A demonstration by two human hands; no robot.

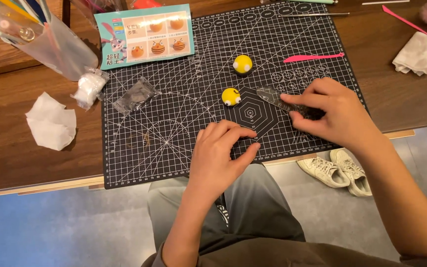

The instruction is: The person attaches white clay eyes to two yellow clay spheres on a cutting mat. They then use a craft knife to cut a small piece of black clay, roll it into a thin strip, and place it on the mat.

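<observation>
Looking down at a dark wooden table (6,153) with a black gridded cutting mat (174,123) laid on it, blue-grey floor below and my grey-trousered knees poking out under the near edge. A pair of white sneakers (336,170) sits on the floor just below my right hand.

My right hand (334,111) is pinching a small clear plastic wrapper with something dark inside (277,100), fingers closed narrow around it, resting on the mat. My left hand (221,158) holds nothing, fingers loosely curled with the fingertips down on the mat near its front edge.

Just beyond the left hand's fingertips is a yellow clay ball with little white eyes (231,96), and further out from that a second yellow clay ball on a black base (242,64). They're near each other but not touching. A pink modelling tool (312,58) lies past the right hand.

Off to the left of my left hand: another dark clay packet (134,96), a white clay packet (90,88), a crumpled tissue (50,121), and a teal instruction card (144,35) at the mat's far edge. The middle-left of the mat is open; the left hand sits close to the mat's front edge and the table's.
</observation>
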